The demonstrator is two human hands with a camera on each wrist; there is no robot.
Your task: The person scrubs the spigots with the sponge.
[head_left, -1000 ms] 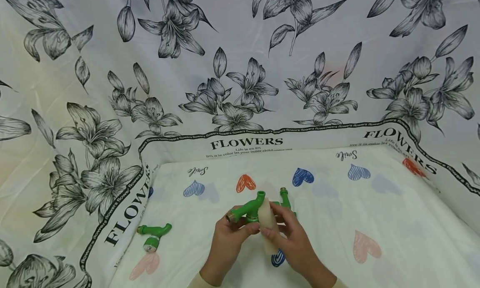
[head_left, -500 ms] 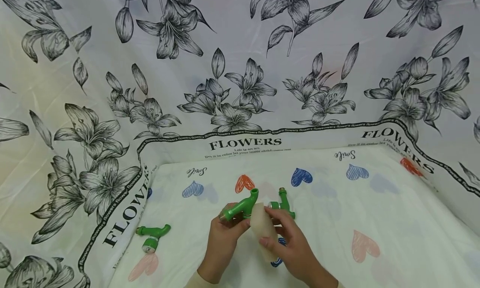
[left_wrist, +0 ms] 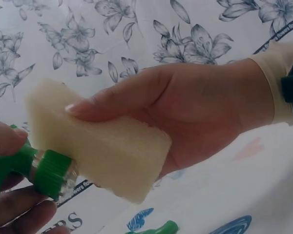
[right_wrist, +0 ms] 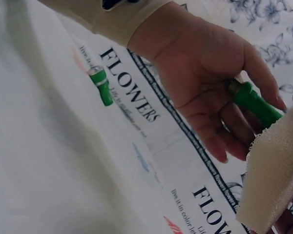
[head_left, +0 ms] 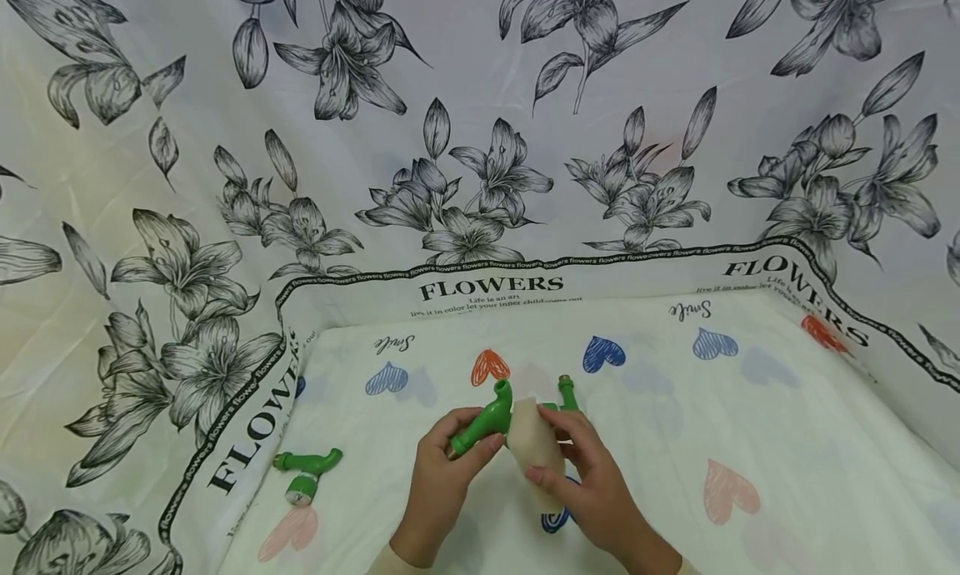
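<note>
In the head view, my left hand (head_left: 446,467) grips a green tap (head_left: 487,421) by its body, the curved spout pointing up and away. My right hand (head_left: 596,487) holds a cream sponge block (head_left: 536,450) between thumb and fingers, right beside the tap. From the left wrist, the tap's green-and-clear end (left_wrist: 53,170) meets the lower side of the sponge (left_wrist: 102,141); whether it presses in is unclear. The right wrist view shows left fingers curled round the tap (right_wrist: 256,105), with the sponge (right_wrist: 273,170) covering its far end.
Another green tap (head_left: 306,475) lies on the white heart-print cloth (head_left: 637,492) at the left. A third green tap (head_left: 567,394) lies behind the right hand, partly hidden. Flower-print fabric (head_left: 480,183) rises at the back and left.
Both hands have shifted slightly left from a second ago, with the tap and sponge. The tap has turned a little in my left hand. The sponge has moved left, then slightly back right.
</note>
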